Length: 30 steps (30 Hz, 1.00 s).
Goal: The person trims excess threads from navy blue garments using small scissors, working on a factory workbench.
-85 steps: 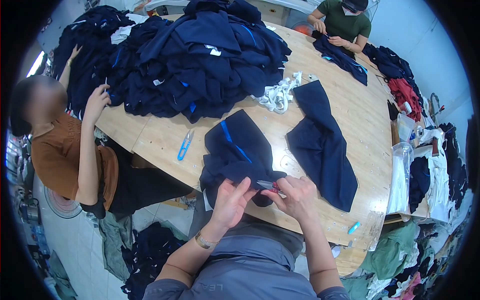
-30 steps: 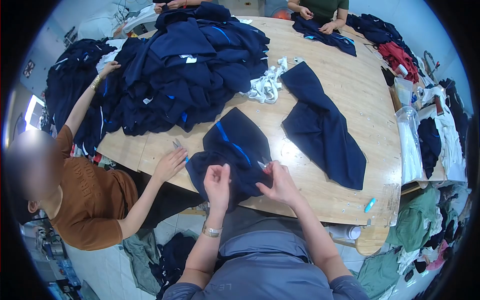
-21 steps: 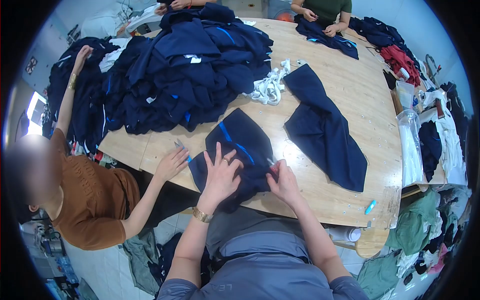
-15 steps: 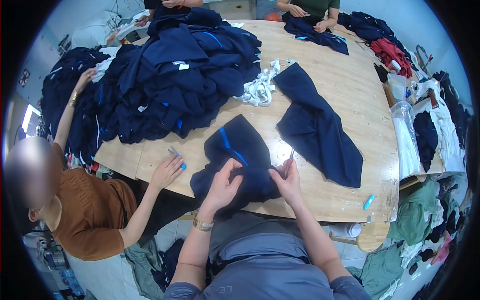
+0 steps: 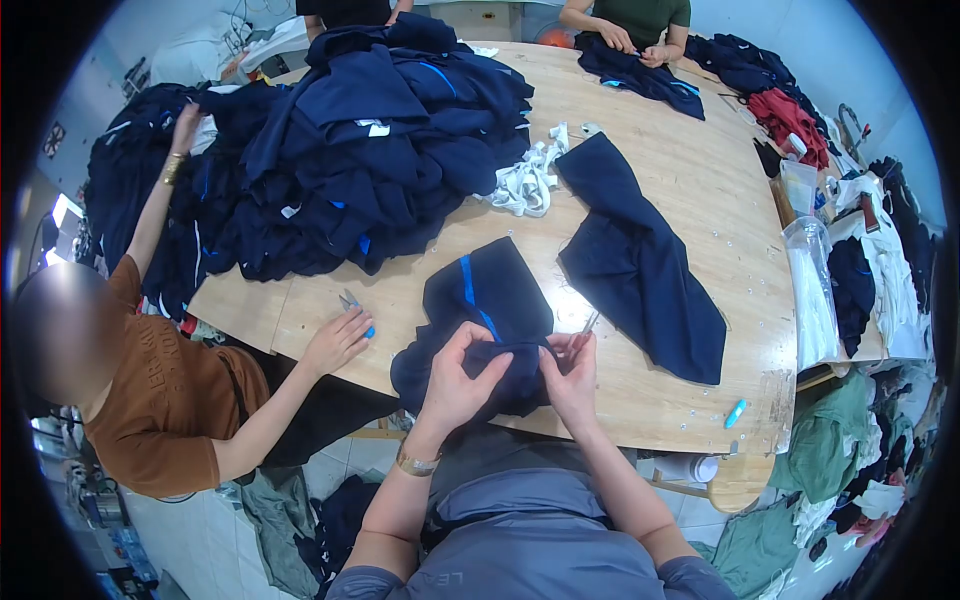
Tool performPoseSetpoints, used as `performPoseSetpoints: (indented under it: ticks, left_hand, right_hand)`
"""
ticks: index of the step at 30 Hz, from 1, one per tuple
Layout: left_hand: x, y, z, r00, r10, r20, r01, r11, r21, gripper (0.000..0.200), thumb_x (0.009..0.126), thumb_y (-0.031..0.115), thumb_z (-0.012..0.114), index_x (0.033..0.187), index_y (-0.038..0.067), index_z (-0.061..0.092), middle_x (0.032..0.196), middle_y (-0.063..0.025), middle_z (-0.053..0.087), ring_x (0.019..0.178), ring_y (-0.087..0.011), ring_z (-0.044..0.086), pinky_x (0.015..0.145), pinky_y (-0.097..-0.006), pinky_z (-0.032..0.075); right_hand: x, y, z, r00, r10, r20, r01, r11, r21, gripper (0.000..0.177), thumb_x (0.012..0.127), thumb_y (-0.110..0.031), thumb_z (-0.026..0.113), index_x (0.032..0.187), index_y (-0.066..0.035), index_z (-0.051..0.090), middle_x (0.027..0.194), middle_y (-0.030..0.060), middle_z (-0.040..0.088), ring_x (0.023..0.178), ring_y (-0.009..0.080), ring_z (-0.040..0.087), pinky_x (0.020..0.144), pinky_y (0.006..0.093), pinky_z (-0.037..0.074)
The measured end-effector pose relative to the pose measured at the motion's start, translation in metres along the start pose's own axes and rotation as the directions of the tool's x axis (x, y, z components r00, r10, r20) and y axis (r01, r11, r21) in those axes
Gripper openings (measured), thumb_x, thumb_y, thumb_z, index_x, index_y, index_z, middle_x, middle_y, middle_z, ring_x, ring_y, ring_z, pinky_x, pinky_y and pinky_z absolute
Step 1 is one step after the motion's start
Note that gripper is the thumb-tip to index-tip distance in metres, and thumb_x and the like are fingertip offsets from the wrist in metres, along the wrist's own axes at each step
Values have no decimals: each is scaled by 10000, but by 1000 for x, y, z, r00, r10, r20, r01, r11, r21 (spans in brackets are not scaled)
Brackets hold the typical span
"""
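Both hands are at the near edge of a navy garment [image 5: 500, 275] with a bright blue stripe, lying at the table's front edge. My left hand [image 5: 460, 378] pinches its dark fabric between thumb and fingers. With thumb and forefinger, my right hand [image 5: 570, 375] grips the same fabric close by; small metal snips [image 5: 590, 323] stick up from its curled fingers. A second navy garment [image 5: 645, 265] lies folded to the right, touched by neither hand.
A large heap of navy garments [image 5: 370, 150] covers the back left, beside white strips [image 5: 525, 182]. At left, a co-worker in brown [image 5: 165, 400] rests one hand by scissors [image 5: 348, 300]. Another person [image 5: 640, 35] handles dark cloth behind. A turquoise tool [image 5: 735, 413] lies at right.
The striped garment has shifted slightly right and my hands have drawn a little closer together on its edge. The co-worker's raised hand has moved up over the heap.
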<state>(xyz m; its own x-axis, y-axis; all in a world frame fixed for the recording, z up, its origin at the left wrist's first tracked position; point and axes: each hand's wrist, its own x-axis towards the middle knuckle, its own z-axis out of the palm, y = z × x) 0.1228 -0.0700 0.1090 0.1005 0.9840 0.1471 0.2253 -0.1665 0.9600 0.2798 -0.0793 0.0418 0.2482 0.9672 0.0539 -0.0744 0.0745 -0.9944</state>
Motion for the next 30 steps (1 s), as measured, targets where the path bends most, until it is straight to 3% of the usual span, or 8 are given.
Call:
performPoseSetpoints:
  ticks: [2,6,11,14,15,24,27,30]
  left_hand:
    - [-1,5,-2,1000,-25,-2,25,998,49,193,772,37,681,849,36,504,748,18,511,710,-41,470,653,-185,390]
    - [-3,10,-4,999,-40,-26,43,992,120,206,747,33,681,892,21,536,821,-93,637,793,-174,637,724,-276,480]
    - [-2,12,-1,999,-31,-26,34,989,144,230,731,37,696,896,20,536,839,-116,649,809,-211,658,715,-288,490]
    - [-2,16,-3,999,-44,-29,48,982,183,249,720,61,718,894,16,545,832,-123,656,810,-209,663,712,-294,495]
    - [-2,18,-4,997,-60,-43,68,977,201,251,715,71,726,884,13,550,827,-126,658,804,-211,665,708,-295,497]
    - [1,19,-3,988,-38,-152,80,956,283,256,678,108,770,784,13,558,705,-85,636,659,-145,618,615,-269,476]
    - [2,19,-3,992,-32,-121,67,951,302,245,697,98,755,824,0,571,757,-135,662,723,-236,679,649,-307,507]
    - [0,19,-1,995,-9,-101,39,951,306,249,691,82,752,834,5,563,764,-147,655,724,-264,676,642,-305,506]
  right_hand:
    - [3,-13,-5,996,-88,6,88,982,-168,318,806,-48,675,1008,-34,430,917,39,479,800,101,443,764,252,393]
    - [4,-45,-8,982,-174,75,185,963,-194,295,786,8,632,929,-59,384,948,60,483,900,135,425,815,282,358]
    - [2,-65,5,880,-383,282,433,891,-140,301,788,-21,650,927,-59,386,819,51,528,677,128,474,595,244,381]
    - [1,-83,4,906,-163,391,306,890,-338,311,817,-203,691,881,-35,438,639,79,503,528,192,499,502,302,407]
    - [2,-76,7,903,-231,361,353,879,-321,361,844,-328,670,841,-41,452,545,94,482,462,254,520,458,343,405]
    - [0,-61,-5,848,-248,468,505,645,-573,359,851,-387,645,795,-62,505,568,76,535,471,265,552,454,364,415]
    - [1,-75,-2,891,-198,409,393,787,-475,298,838,-322,675,865,-53,547,586,76,557,470,266,555,456,347,428]
    - [3,-79,9,920,-140,365,256,922,-291,200,812,-101,702,963,-11,608,704,51,616,562,73,533,513,218,423]
